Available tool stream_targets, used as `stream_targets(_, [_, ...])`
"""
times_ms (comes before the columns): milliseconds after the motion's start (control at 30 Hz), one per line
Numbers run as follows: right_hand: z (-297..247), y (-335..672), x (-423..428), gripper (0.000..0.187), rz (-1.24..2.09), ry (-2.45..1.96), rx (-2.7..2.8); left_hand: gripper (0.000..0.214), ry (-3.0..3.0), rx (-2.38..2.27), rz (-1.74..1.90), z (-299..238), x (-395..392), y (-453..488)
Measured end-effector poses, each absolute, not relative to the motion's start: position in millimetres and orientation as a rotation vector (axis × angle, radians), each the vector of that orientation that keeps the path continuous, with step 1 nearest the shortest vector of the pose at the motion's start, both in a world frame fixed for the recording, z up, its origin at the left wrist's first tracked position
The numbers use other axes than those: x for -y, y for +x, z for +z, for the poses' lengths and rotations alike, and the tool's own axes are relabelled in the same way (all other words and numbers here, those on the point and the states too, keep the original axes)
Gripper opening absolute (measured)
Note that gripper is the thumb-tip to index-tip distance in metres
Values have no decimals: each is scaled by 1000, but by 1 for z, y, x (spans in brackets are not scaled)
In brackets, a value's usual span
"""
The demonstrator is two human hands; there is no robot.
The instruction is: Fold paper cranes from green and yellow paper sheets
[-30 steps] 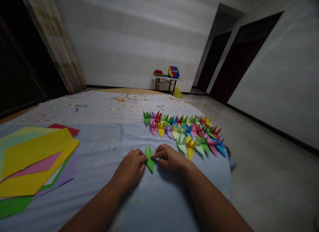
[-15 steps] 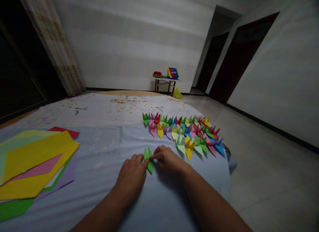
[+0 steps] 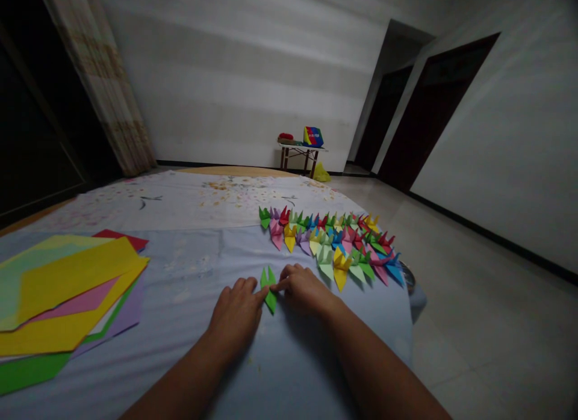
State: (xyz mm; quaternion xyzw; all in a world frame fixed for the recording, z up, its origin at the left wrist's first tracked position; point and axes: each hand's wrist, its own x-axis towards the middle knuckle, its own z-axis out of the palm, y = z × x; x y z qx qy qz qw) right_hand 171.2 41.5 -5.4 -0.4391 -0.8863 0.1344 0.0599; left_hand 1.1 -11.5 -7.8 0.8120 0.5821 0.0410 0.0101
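Observation:
A small piece of green folded paper (image 3: 270,299) lies flat on the blue cloth, narrow and pointed, with two separate tips on its far end. My left hand (image 3: 239,305) rests on the cloth at its left side, fingers curled, thumb pressing on the paper's edge. From the right, my right hand (image 3: 301,289) pinches and presses at the paper's middle with its index finger stretched across. The fingertips hide part of the fold. Beyond my right hand stand rows of folded paper cranes (image 3: 342,266) in many colours.
Loose sheets of coloured paper (image 3: 81,281) lie overlapping at the left. A pale blue cloth (image 3: 189,257) and a flowered cloth (image 3: 180,197) cover the table, whose right edge drops to a tiled floor. A small table (image 3: 302,148) with a colourful box (image 3: 313,136) stands by the far wall.
The view has tilted and shifted slightly. Both hands stay at the green folded paper with hardly any visible movement.

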Motion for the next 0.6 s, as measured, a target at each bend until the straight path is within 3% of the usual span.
stream_targets(200, [-13,177,-43,43,435,-1289,2643,44,2547,-1802,174,-9,14,-2])
stream_targets(433, [-19,183,-48,44,490,-1218,2619,28,2541,-1775,169,-7,11,-7])
stream_targets(600, [-14,181,-45,40,440,-1221,2665,48,2488,-1798,302,-13,7,-7])
